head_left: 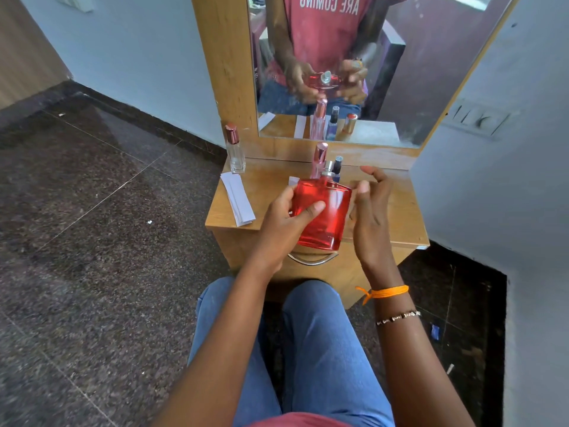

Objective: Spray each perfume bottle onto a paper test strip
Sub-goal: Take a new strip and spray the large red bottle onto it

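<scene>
Holding the big red perfume bottle [321,215] up over the front of the wooden table [397,217], left hand [288,221] wrapped round its side, thumb on the glass. Right hand [371,208] just beside the bottle, fingers loosely bent, holding nothing. Silver spray top [328,171] bare, no cap. White paper strips [238,198] lying on the table's left side, near a clear bottle [235,151] with a pink cap. Pink bottle [319,160] and small blue bottle [337,168] standing behind, by the mirror [400,72].
</scene>
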Motion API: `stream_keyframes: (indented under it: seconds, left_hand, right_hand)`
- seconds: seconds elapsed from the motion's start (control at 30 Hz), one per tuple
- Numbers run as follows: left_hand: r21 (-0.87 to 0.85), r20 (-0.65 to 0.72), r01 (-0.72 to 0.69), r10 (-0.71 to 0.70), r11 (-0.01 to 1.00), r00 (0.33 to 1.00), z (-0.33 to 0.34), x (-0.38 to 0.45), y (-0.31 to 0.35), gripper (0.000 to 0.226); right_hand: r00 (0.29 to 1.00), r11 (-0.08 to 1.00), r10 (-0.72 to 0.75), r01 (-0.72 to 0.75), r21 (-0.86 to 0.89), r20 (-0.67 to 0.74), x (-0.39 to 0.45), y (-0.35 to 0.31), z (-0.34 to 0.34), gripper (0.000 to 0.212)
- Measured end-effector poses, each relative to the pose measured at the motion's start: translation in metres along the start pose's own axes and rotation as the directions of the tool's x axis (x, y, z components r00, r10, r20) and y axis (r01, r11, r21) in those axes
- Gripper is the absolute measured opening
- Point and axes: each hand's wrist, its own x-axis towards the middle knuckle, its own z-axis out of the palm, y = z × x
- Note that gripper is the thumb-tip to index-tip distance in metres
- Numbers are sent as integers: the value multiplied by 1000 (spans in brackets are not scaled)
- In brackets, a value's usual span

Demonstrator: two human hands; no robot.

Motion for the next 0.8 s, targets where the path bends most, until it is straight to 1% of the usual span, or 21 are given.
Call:
stream_keyframes:
  seconds: [0.03, 0.07, 0.1, 0.13, 0.2, 0.27, 0.33, 0.4, 0.47, 0.5, 0.53, 0.57, 0.63, 0.7, 0.8]
  left_hand:
    - [2, -24, -11, 11, 1000, 1000, 0, 0, 0, 21]
    - [4, -35, -24, 24, 1000, 999, 0, 0, 0, 21]
    - [10, -41, -30, 30, 1000, 999, 0, 1, -1, 20]
    - [21, -44, -32, 33, 999, 999, -1, 1, -1, 20]
    - [31, -42, -27, 28, 999, 999, -4, 1, -2, 21]
    - [33, -24, -15, 16, 999, 1000, -4, 0, -4, 24]
    - [51, -9, -23, 23, 998, 1000, -5, -1, -6, 27]
    - [68, 3, -37, 37, 997, 999, -6, -2, -8, 28]
    - [77, 22, -48, 47, 996, 999, -8, -2, -7, 28]
    - [78, 31, -51, 49, 996, 998, -8, -3, -7, 29]
    - [82, 39, -54, 51, 995, 998, -9, -3, -7, 30]
    - [88, 47, -60, 56, 994, 997, -9, -4, -7, 30]
    - [101, 65, -70, 63, 992, 996, -10, -5, -7, 30]
    - [109, 81, -80, 71, 991, 994, -12, -6, -7, 31]
    - [85, 104, -67, 58, 994, 993, -15, -8, -7, 33]
  right_hand:
    - [996, 1000, -16, 15, -15, -84, 1, 3, -4, 31]
    - [991, 998, -18, 10, -62, -134, 3, 7, -8, 28]
    - [990, 990, -14, -7, -143, -140, 4, 13, -12, 29]
    - [994, 969, -7, -20, -246, -110, 4, 20, -16, 35]
    - [999, 916, -33, 31, -401, 1, 3, 34, -21, 44]
    - [997, 892, -45, 69, -447, 63, 3, 39, -22, 45]
    - [998, 891, -35, 54, -450, 50, 5, 35, -23, 39]
    - [998, 919, -56, 61, -391, 25, 8, 23, -24, 31]
    - [997, 977, -81, 81, -196, 10, 12, 1, -27, 29]
    - [995, 990, -98, 99, -99, 16, 15, -10, -28, 30]
    - [992, 992, -120, 121, -39, 37, 18, -22, -28, 31]
    - [988, 991, -134, 135, -7, 83, 21, -31, -27, 31]
    - [970, 994, -108, 105, 23, 217, 26, -42, -23, 33]
    - [942, 998, -59, 59, 11, 330, 30, -47, -20, 37]
    - [895, 999, -27, 33, -5, 445, 34, -52, -23, 42]
